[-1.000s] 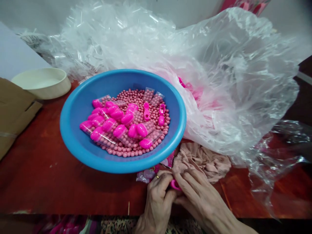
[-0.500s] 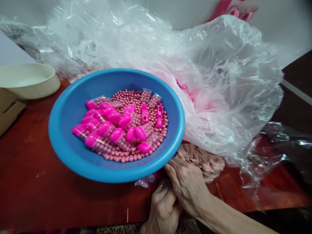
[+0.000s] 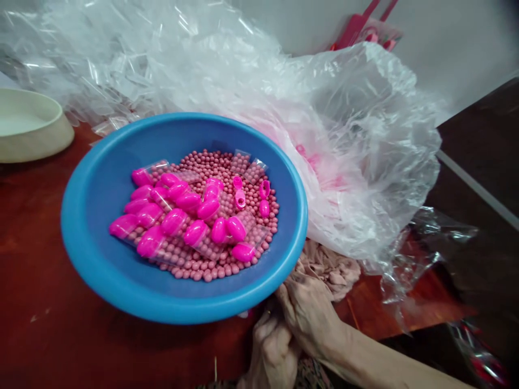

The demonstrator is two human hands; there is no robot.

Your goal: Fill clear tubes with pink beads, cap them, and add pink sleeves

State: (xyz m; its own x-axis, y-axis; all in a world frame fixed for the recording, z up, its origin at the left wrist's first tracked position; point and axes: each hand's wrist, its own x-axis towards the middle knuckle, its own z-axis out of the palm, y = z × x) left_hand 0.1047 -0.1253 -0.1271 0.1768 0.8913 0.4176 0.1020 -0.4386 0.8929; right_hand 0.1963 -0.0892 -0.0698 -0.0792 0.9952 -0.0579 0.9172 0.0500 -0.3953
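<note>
Just beyond the curled fingers [image 3: 294, 300], a blue plastic basin [image 3: 77, 227] sits; the pink piece they held is now hidden, any grip unclear.

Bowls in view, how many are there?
2: the blue bowl, at center, and the cream bowl, at far left, both over the red table. Others may be hidden under the plastic.

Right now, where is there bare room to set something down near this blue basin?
Widest patch: red-brown tabletop left of the blue plastic basin, below the cream bowl. Smaller patch: right of the crumpled beige fabric, under the clear plastic sheeting. Crowded: behind the basin, and at its near rim by your left hand and right hand.
</note>
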